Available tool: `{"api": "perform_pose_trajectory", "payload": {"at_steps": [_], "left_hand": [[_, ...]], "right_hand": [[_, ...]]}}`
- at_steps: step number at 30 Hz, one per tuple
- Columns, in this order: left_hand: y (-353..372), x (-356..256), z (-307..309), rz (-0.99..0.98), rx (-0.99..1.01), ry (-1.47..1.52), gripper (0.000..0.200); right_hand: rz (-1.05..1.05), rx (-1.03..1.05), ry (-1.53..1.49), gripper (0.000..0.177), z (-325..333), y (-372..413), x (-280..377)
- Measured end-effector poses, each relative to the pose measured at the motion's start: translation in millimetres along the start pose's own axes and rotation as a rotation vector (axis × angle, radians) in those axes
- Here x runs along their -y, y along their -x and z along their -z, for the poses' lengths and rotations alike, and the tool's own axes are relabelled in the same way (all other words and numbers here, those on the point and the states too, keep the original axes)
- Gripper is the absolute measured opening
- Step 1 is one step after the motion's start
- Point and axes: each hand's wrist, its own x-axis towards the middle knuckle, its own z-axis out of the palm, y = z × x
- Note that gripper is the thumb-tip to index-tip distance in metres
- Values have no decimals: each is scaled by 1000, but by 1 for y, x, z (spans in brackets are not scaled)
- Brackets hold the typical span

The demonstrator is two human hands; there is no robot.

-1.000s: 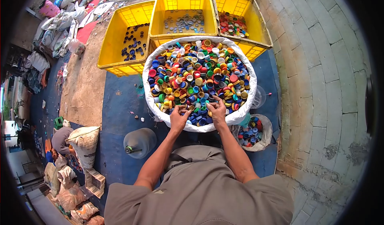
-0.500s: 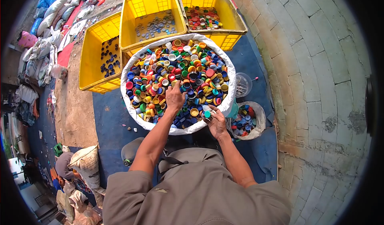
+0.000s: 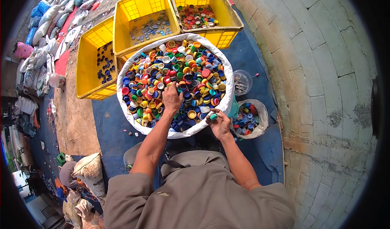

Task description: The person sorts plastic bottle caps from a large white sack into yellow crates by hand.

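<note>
A round white sack (image 3: pixel 122 103) with a rolled rim is full of loose plastic bottle caps (image 3: pixel 162 72) in many colours. My left hand (image 3: pixel 172 99) reaches over the middle of the heap, fingertips down among the caps and thumb apart from the fingers; nothing held shows in it. At the sack's near right rim, my right hand (image 3: pixel 220 125) is closed on a green bottle cap (image 3: pixel 213 116) between thumb and fingers. A whitish cap (image 3: pixel 204 109) lies just beyond its fingertips.
Behind the sack stand three yellow crates: dark caps in the left crate (image 3: pixel 83 66), pale blue in the middle crate (image 3: pixel 118 29), mostly red in the right crate (image 3: pixel 235 9). A smaller cap sack (image 3: pixel 263 121) and clear tub (image 3: pixel 243 82) sit right, beside a stone wall (image 3: pixel 317 74).
The view has shifted slightly, moving the sack and crates left in the picture. My left hand still reaches into the caps; my right hand keeps the green cap, now turned differently.
</note>
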Motion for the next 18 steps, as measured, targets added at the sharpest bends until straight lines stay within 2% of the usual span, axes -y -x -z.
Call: {"api": "perform_pose_trajectory", "payload": {"at_steps": [3, 5, 8, 9, 10, 14, 18], "left_hand": [[4, -8, 9, -6, -55, 59, 57], [8, -10, 13, -10, -132, 159, 48], [20, -19, 40, 429, 104, 1027, 42], [27, -17, 46, 498, 99, 1349, 37], [35, -20, 54, 561, 97, 1688, 37], [76, -11, 68, 718, 183, 2046, 31], [109, -6, 69, 864, 130, 2098, 24]], "right_hand": [[1, -85, 8, 16, -2, -6, 3], [34, -119, 69, 25, -4, -13, 7], [214, -194, 651, 28, 6, -39, 14], [288, -245, 829, 28, -8, -39, 21], [595, -236, 1124, 28, -6, -49, 20], [658, -253, 1554, 44, -17, -72, 31], [549, -289, 1751, 47, -25, -84, 30]]}}
